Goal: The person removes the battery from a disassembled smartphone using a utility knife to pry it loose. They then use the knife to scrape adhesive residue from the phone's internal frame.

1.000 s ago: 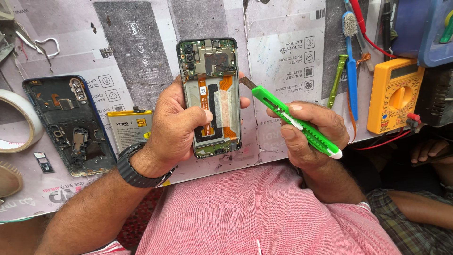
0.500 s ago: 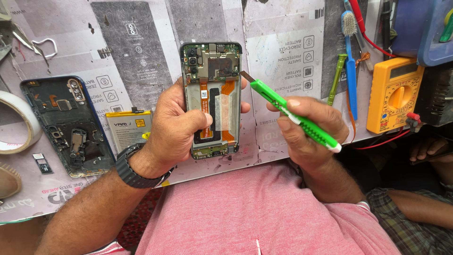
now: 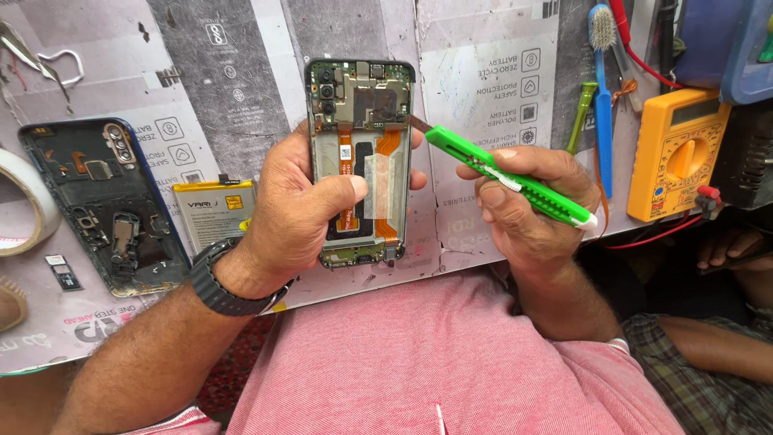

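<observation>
Far left on the bench: a tape roll [image 3: 18,205], then the phone's removed back cover [image 3: 105,205] lying inside-up, w/ a flat battery [image 3: 216,213] just beside it on the right. My left hand [image 3: 302,213] is closed around the opened phone [image 3: 360,153], fingers wrapped behind its left edge, thumb pressed across the middle of the empty battery bay. Phone's held up off the bench in front of my chest, long axis running away from me, camera end far, charging-port end near. It's between both hands: left hand has it, right hand sits just off its right edge. Looks stripped: back off, circuit board and camera modules bare at the top, orange flex cables running down the bay, greenish frame rim all round. My right hand [image 3: 523,201] is closed in a pen-like grip on a green utility knife [image 3: 507,173], whose axis slants up-left, blade tip at the phone's right edge near the upper half; can't tell if it's touching or just shy. Further right: a blue toothbrush [image 3: 600,97], a yellow multimeter [image 3: 676,153] w/ red leads. Another person's hand [image 3: 729,246] rests at the lower right, apart from mine.
</observation>
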